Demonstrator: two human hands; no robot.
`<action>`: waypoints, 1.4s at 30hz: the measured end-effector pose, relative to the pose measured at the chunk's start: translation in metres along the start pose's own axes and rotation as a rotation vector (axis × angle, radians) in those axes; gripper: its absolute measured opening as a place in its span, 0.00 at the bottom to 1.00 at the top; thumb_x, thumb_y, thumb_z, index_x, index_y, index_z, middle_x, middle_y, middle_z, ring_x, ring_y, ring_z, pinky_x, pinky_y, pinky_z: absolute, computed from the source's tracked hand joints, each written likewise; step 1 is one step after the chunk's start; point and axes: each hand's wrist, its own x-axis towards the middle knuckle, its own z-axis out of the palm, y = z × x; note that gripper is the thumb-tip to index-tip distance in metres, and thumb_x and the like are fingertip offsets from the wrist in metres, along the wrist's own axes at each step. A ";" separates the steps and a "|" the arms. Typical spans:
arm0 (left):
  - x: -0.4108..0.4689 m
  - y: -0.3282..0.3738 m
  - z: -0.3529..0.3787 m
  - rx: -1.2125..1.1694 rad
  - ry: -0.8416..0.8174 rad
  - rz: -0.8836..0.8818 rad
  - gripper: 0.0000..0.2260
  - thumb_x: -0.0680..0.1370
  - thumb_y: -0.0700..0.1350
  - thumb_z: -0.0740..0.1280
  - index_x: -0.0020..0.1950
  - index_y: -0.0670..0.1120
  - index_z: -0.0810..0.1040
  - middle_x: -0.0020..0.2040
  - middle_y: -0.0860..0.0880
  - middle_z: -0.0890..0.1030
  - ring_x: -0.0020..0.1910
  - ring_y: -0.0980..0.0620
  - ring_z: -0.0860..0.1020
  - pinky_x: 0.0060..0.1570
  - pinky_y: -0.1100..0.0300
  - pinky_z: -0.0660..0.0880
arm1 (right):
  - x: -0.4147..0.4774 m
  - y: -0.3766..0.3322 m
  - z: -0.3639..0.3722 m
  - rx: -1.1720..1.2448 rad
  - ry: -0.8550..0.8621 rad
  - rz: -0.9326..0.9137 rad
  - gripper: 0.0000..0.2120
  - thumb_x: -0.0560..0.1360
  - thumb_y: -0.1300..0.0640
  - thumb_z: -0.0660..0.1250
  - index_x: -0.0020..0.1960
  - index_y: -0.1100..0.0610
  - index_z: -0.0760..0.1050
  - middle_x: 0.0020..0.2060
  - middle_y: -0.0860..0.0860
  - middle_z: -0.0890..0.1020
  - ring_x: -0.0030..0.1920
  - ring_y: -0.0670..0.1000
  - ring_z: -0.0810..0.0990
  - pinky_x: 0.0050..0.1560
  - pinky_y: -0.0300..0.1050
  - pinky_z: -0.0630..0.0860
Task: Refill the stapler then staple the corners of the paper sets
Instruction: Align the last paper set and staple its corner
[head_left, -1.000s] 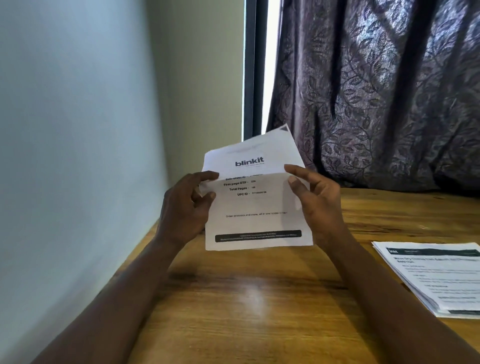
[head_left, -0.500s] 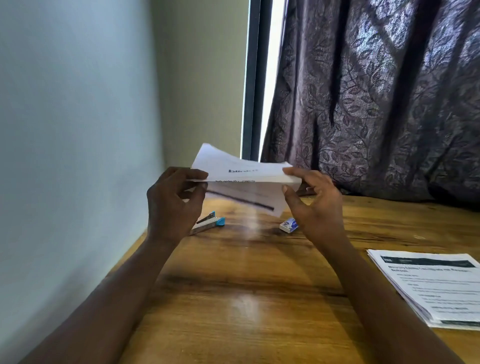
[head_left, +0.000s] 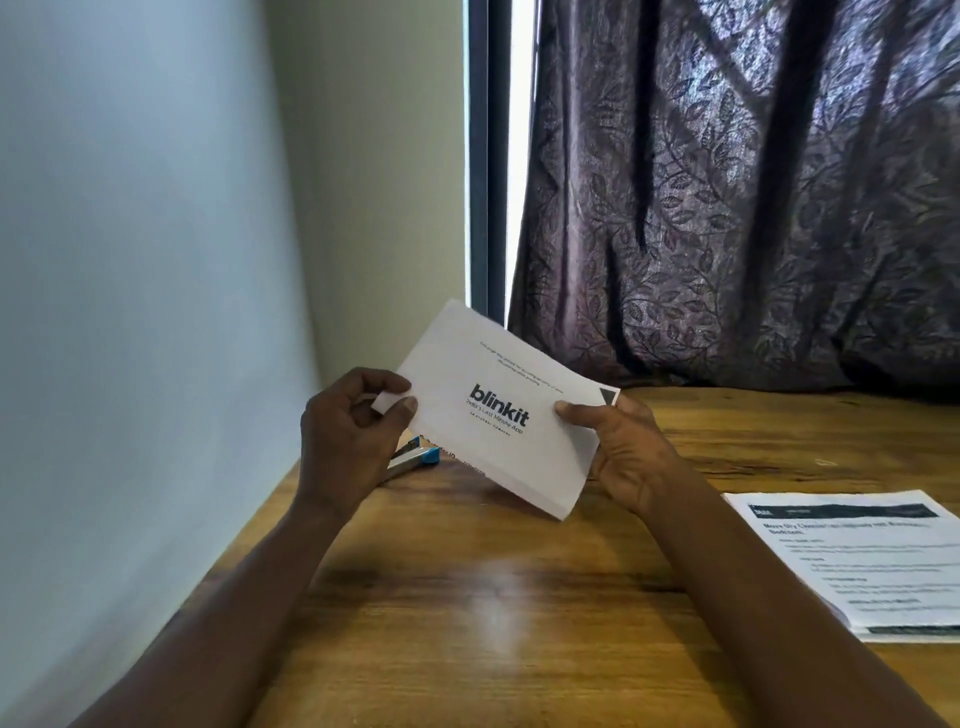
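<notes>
Since half a second ago, the folded paper (head_left: 498, 410) has tipped up from nearly edge-on, so its printed face now looks at the camera, with the "blinkit" logo readable and slanting down toward 4 o'clock. It now hides the small white-and-blue box that lay on the table beside the right hand.

Both hands hold the sheet above the wooden table (head_left: 498, 613). At the paper's 9 o'clock edge, the left hand (head_left: 348, 436) pinches a corner between thumb and curled fingers, with a small flap of paper poking out between them. At its 3 o'clock edge, the right hand (head_left: 623, 447) clasps the sheet with the thumb on the printed face, just below a dark triangle at the corner; the fingers behind are hidden.

Below the left hand, toward 5 o'clock from it, the stapler (head_left: 415, 460) lies on the table, metal with a blue end, partly covered by hand and paper. Whether it is open I cannot tell.

Toward 4 o'clock from the right hand, well apart from it, a stack of printed sheets (head_left: 862, 561) lies flat near the table's right edge. A dark leaf-patterned curtain (head_left: 753, 197) hangs behind the table at 12 o'clock.
</notes>
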 end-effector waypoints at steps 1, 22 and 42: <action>0.000 0.000 0.001 -0.016 -0.033 -0.007 0.09 0.75 0.32 0.74 0.52 0.44 0.82 0.45 0.59 0.86 0.43 0.54 0.86 0.46 0.58 0.84 | 0.001 0.000 -0.002 -0.024 0.022 -0.023 0.17 0.70 0.70 0.74 0.58 0.63 0.80 0.50 0.59 0.87 0.47 0.59 0.86 0.40 0.53 0.83; 0.007 -0.016 -0.008 -0.420 -0.347 -0.490 0.34 0.60 0.43 0.75 0.67 0.49 0.79 0.57 0.47 0.86 0.52 0.42 0.84 0.43 0.48 0.83 | 0.005 -0.006 -0.012 -0.053 -0.137 -0.088 0.27 0.70 0.69 0.74 0.64 0.49 0.78 0.55 0.55 0.85 0.47 0.56 0.85 0.42 0.52 0.83; -0.001 -0.009 -0.005 0.039 -0.292 -0.133 0.08 0.79 0.32 0.70 0.56 0.39 0.85 0.56 0.42 0.85 0.51 0.46 0.84 0.49 0.51 0.83 | -0.003 0.000 -0.012 -0.406 -0.176 -0.197 0.13 0.71 0.66 0.76 0.52 0.52 0.85 0.48 0.53 0.86 0.41 0.50 0.87 0.38 0.42 0.82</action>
